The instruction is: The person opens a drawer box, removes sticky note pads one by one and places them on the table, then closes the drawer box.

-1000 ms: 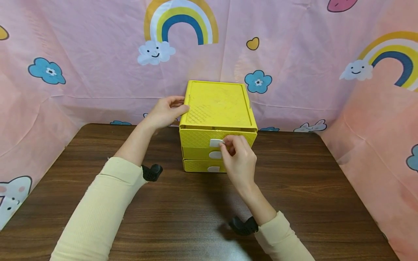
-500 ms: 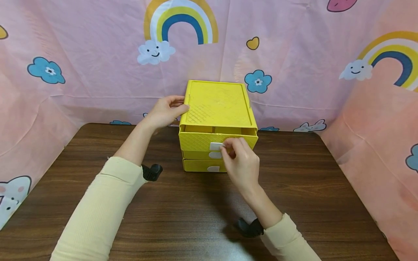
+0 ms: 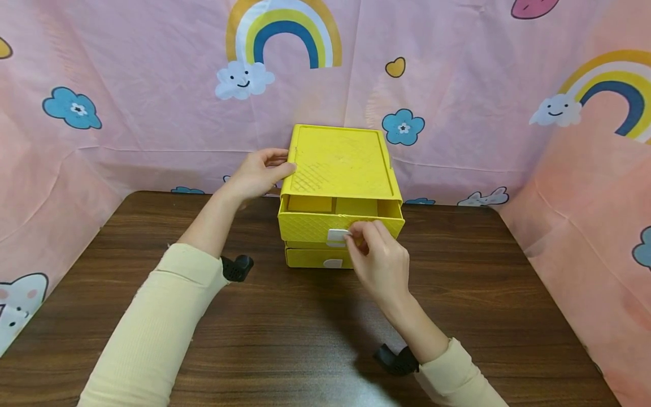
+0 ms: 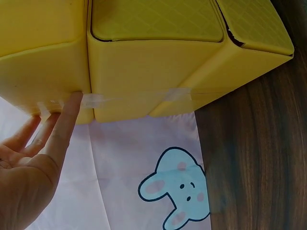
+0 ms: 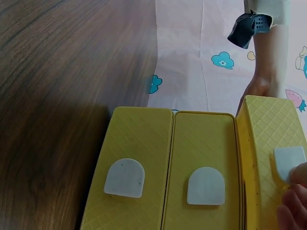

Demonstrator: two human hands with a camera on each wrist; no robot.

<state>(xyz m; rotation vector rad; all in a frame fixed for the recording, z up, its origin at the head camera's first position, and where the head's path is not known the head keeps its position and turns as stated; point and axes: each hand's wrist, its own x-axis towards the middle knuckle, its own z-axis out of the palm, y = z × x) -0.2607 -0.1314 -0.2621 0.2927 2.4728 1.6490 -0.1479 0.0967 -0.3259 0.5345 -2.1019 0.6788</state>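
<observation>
A yellow box of three stacked drawers (image 3: 346, 161) stands at the back of the table. Its top drawer (image 3: 305, 226) is pulled partway out, showing a divider and compartments inside. The fingers and thumb of my right hand (image 3: 381, 257) pinch the white tab handle (image 3: 337, 235) on that drawer's front. My left hand (image 3: 259, 175) rests against the box's left side, thumb on the top edge; in the left wrist view its straight fingers (image 4: 69, 122) touch the side wall. Below, the middle drawer (image 5: 204, 143) and bottom drawer (image 5: 139, 139) are closed, each with a white tab.
The dark wooden table (image 3: 285, 339) extends around the box. Behind it hangs a pink cloth (image 3: 168, 113) printed with rainbows, clouds and flowers. Clear tape (image 4: 168, 94) runs along the box's left side. A black strap piece (image 3: 396, 360) sits at my right wrist.
The top drawer has slid out toward me, with my right hand pulling back on its tab. More of the compartments shows. My left hand has stayed on the box.
</observation>
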